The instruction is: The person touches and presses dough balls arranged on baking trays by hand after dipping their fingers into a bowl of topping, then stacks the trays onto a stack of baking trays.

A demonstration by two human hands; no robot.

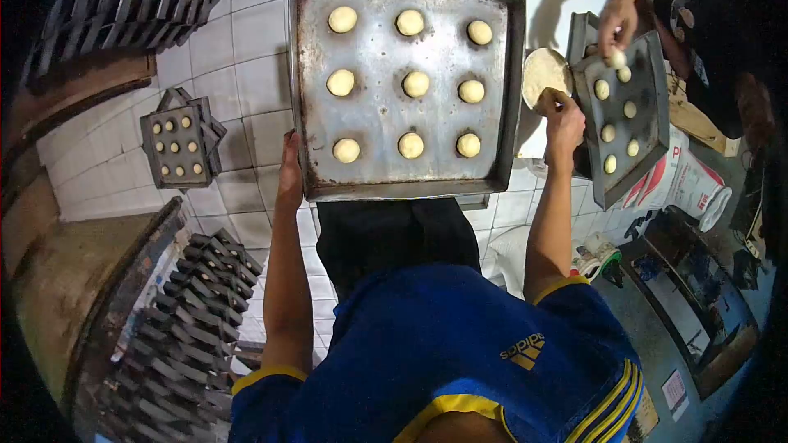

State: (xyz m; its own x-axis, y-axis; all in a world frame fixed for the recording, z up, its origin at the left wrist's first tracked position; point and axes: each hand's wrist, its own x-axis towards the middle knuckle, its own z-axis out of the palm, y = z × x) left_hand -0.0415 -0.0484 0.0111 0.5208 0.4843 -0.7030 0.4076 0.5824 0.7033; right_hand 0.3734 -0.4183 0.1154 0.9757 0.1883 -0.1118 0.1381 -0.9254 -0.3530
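My left hand (290,174) grips the left side of a square metal baking tray (373,123) near its front corner. Several round, pale dough balls (416,84) sit spaced out in rows on the tray. My right hand (563,130) is at the near edge of a round bowl (546,75) of pale, crumbly powder, right of the tray. Its fingers are pinched together at the powder; what is between them is hidden.
At the right a co-worker's hand (617,25) holds a dough ball over another tray (611,184). Stacked trays (176,143) stand on the tiled floor at left. Dark racked trays (193,312) fill the lower left. A white sack (685,180) lies at right.
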